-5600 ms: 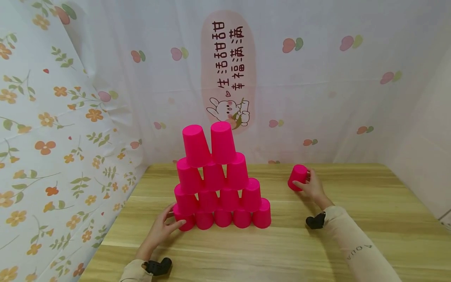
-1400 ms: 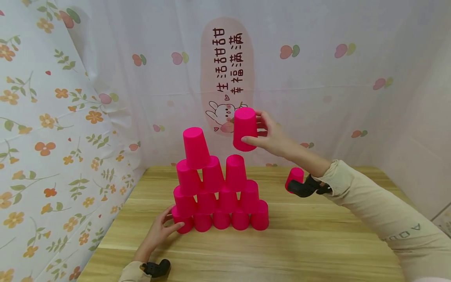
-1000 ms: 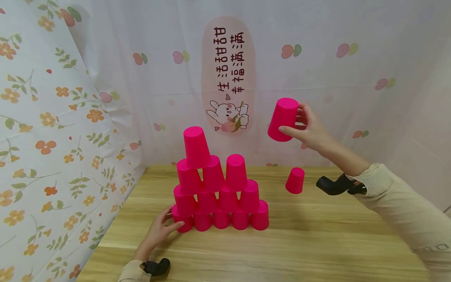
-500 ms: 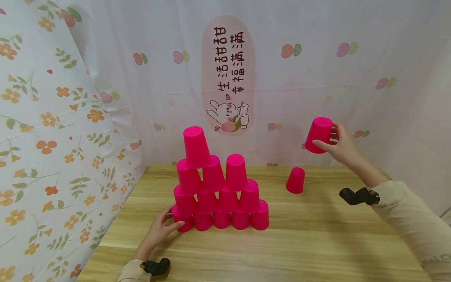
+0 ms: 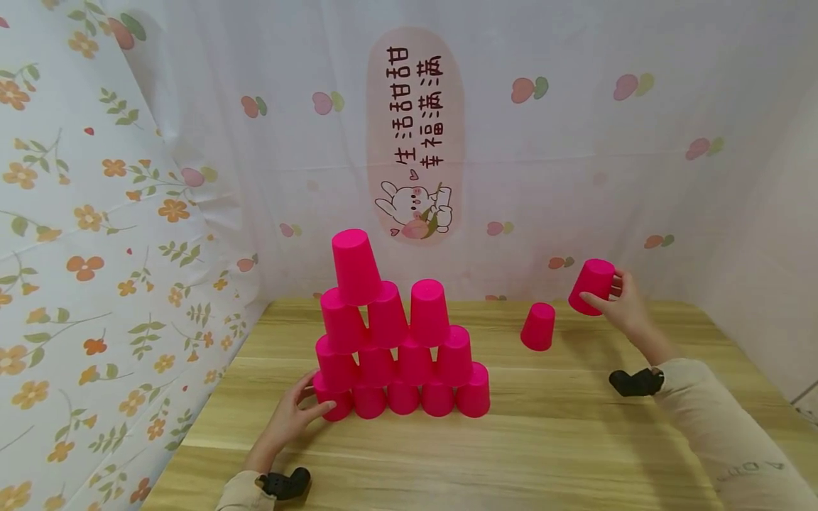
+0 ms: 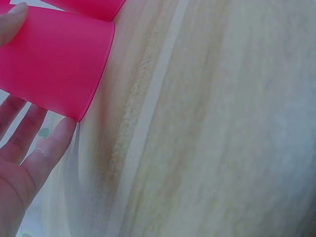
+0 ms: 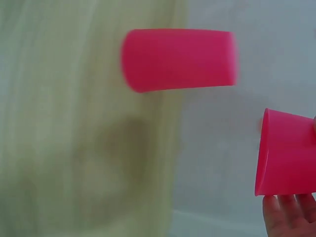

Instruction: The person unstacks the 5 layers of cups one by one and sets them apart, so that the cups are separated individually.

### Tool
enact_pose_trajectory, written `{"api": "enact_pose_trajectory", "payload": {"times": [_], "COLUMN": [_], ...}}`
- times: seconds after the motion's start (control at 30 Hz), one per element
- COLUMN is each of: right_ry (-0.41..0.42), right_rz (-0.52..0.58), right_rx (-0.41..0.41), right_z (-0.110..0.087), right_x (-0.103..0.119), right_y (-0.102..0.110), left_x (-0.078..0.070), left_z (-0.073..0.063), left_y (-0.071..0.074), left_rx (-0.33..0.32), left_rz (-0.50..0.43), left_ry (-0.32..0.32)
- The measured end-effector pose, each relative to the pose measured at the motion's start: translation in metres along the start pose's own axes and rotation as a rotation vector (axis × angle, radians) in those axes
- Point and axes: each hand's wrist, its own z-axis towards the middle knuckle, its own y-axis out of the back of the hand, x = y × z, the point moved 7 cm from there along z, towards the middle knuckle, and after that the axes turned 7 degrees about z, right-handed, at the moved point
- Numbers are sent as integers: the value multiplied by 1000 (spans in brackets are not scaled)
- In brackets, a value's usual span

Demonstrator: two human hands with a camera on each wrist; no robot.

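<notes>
My left hand [image 5: 290,420] holds the bottom-left cup [image 5: 344,403] of a pink cup pyramid, thumb in front and fingers behind. The left wrist view shows that same cup [image 6: 54,59] on its rim between thumb and fingers. Above it rise stepped rows of upside-down pink cups, with a single cup [image 5: 356,266] on top at the left. My right hand [image 5: 628,309] grips another upside-down pink cup [image 5: 593,284], slightly tilted, over the table's back right. In the right wrist view this cup [image 7: 289,153] is apart from the table.
One pink cup [image 5: 538,328] stands upside down between the pyramid and my right hand. The wooden table [image 5: 511,454] reaches a white patterned curtain [image 5: 562,184] at the back. Floral cloth [image 5: 96,284] hangs at the left.
The right cup of the pyramid's top row came off in my right hand, which carried it rightward and then lowered it. Earlier that hand held the cup now standing alone. The left hand stayed put.
</notes>
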Motion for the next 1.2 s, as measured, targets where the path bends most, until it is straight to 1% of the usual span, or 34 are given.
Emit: {"api": "enact_pose_trajectory", "payload": {"times": [0.13, 0.23, 0.37, 0.47, 0.6, 0.73, 1.03, 1.2], "right_ry": [-36, -59, -67, -74, -97, -112, -135, -126], "right_rz": [62, 60, 53, 59, 23, 15, 12, 21], "right_rx": [8, -5, -25, -27, -26, -16, -16, -10], "right_z": [-8, -10, -13, -17, -22, -28, -29, -28], "right_x": [-22, -46, -66, -69, -76, -78, -80, -80], "right_y": [-13, -21, -32, -40, -48, -53, -55, -54], "left_x": [2, 2, 1, 0, -1, -2, -2, -2], "left_z": [0, 0, 0, -1, 0, -1, -1, 0], "left_y": [1, 1, 1, 1, 1, 1, 2, 1], "left_rx": [-4, -5, 2, 5, 3, 2, -4, 0], "left_rz": [-10, -11, -10, -13, -18, -17, -26, -20], "left_ry": [14, 28, 28, 21, 9, -2, -11, -12]}}
